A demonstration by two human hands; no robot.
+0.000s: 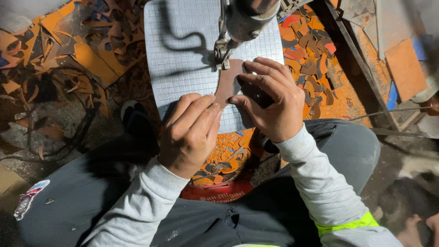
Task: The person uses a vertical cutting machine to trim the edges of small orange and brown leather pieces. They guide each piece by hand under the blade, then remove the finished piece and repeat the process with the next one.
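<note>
Your knees in grey trousers [338, 151] fill the bottom of the view, with a red tub [217, 191] between them at 6 o'clock, full of orange scraps.

Just above it, your left hand [190, 132] rests at the near edge of the grey gridded counter [183, 50]. Its fingers are curled together, and the fingertips press on the near end of a brown leather piece [228, 84]. I cannot tell if the thumb is under the piece.

Your right hand [272, 103] is just at 3 o'clock of the left one. Its fingers are spread and lie flat on the right side of the same piece, so they press it down and do not close around it. The two hands almost touch each other.

The leather piece lies flat on the counter, in the middle of the view, between both hands. Its far end reaches under the metal foot [222, 52] of the machine [249, 18] at 12 o'clock.

Farther away, the floor has heaps of orange and brown offcuts [311, 50] at 2 o'clock and more at 10 o'clock. A dark shoe [132, 116] is at 9 o'clock of the left hand.
</note>
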